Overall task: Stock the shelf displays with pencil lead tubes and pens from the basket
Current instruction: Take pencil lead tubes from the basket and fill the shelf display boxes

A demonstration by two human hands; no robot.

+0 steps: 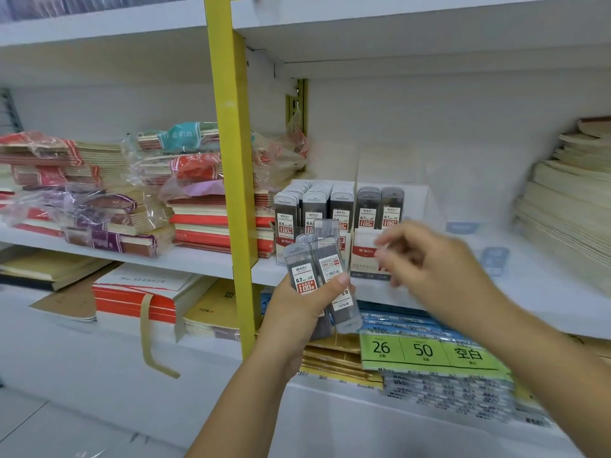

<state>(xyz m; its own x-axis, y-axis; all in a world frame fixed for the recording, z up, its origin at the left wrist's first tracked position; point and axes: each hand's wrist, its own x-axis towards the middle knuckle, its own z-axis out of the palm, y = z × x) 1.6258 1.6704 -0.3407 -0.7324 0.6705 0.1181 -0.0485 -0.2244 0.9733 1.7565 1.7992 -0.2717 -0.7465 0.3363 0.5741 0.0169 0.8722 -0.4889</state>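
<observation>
We see white shop shelving [429, 34] filling the view, split by a yellow upright post [231, 160]. On the middle shelf [545, 292], stacks of plastic-wrapped notebooks [205, 219] lie to the left of the post, and a tall pile of pale paper pads [568, 209] sits at the far right. Between them stand two cardboard display boxes side by side: the left display box [314, 206] is packed with rows of upright tubes marked 0.5, while the right display box [367, 256] shows only two tubes marked 0.7 at its front. On the shelf below lie green label packs [426, 352]. No basket is visible. The left hand [297, 312] is raised in front of the boxes, with fingers and thumb wrapped round a fanned bundle of pencil lead tubes [317, 269] marked 0.7. The right hand [439, 269] hovers apart from it, just before the right box. It is blurred, so we cannot tell whether its fingers pinch anything. We judge the tubes to be light, stiff, smooth plastic cases that may slide against one another in a loose bundle. Each would best be pinched by its flat faces near the top end, then lowered upright into the sparse 0.7 box.
</observation>
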